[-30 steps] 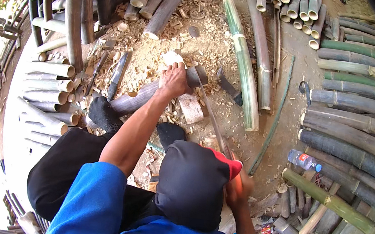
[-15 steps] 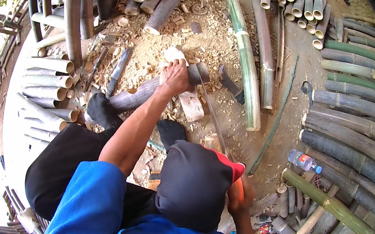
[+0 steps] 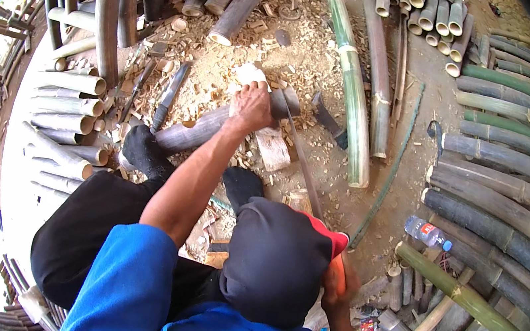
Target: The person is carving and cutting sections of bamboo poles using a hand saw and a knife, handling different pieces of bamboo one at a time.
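Observation:
My left hand [image 3: 253, 105] is wrapped over a dark bamboo pole [image 3: 196, 131] near its far end, pressing it on a pale wooden block [image 3: 272, 149]. The pole slants down to my black-socked foot [image 3: 144, 150]. Closed round the orange-red handle of a handsaw, my right hand [image 3: 337, 287] is low at the right, partly hidden by my knee. The long thin saw blade [image 3: 305, 165] reaches up to the pole and crosses it just right of my left hand. Whether its teeth have cut in cannot be made out.
A knife [image 3: 170, 94] lies on the shavings at the left, and a dark curved piece [image 3: 328, 121] right of the pole. Beyond are a green bamboo pole [image 3: 352, 96], stacked bamboo [image 3: 510, 158] and a plastic bottle [image 3: 427, 232]. Cut bamboo pieces [image 3: 69, 103] line the left.
The whole view has shifted slightly. My right hand and the saw have moved only a little, with the blade still across the pole. My left hand keeps its hold.

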Motion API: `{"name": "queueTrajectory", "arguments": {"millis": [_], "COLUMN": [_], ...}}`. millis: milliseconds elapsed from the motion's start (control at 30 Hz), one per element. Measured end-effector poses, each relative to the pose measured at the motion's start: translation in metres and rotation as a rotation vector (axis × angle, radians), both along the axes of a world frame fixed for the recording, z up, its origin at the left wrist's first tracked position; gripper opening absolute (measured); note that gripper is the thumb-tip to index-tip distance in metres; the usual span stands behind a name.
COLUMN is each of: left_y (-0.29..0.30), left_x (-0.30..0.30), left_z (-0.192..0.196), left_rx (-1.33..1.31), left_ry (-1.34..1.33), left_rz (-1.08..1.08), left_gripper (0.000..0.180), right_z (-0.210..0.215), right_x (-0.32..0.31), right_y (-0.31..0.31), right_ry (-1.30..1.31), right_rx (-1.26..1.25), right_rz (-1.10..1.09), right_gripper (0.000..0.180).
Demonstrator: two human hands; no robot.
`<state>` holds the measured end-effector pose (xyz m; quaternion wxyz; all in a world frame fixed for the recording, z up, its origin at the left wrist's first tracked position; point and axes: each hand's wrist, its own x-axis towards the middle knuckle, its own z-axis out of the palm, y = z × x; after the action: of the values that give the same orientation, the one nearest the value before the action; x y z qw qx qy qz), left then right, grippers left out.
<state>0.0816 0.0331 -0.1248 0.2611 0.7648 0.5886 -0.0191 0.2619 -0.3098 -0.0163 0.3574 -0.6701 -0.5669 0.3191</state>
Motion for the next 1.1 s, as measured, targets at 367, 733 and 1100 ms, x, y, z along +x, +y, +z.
{"name": "queueTrajectory", "arguments": {"millis": [367,733,1100], "left_y": [0.029,0.011,0.005], "left_x": [-0.020,-0.006,-0.003], "left_z": [-0.041,-0.003,-0.005], "left_rx": [0.154,0.047,0.087], "left_ry": [-0.052,-0.047,-0.031], "left_rz": [0.013,-0.013,-0.056], "left_gripper": [0.093,0.105,0.097], "right_z": [-0.021,-0.033,-0.065], "right_x": [-0.035,-0.033,-0.015], "right_y": [0.085,0.149,0.102], "right_ry": [0.224,0.077,0.106], "right_rx": [-0.028,0.094,0.024], "right_rz": [-0.125,-0.076,-0.124], "right_gripper": [0.039,0.030,0.044]}}
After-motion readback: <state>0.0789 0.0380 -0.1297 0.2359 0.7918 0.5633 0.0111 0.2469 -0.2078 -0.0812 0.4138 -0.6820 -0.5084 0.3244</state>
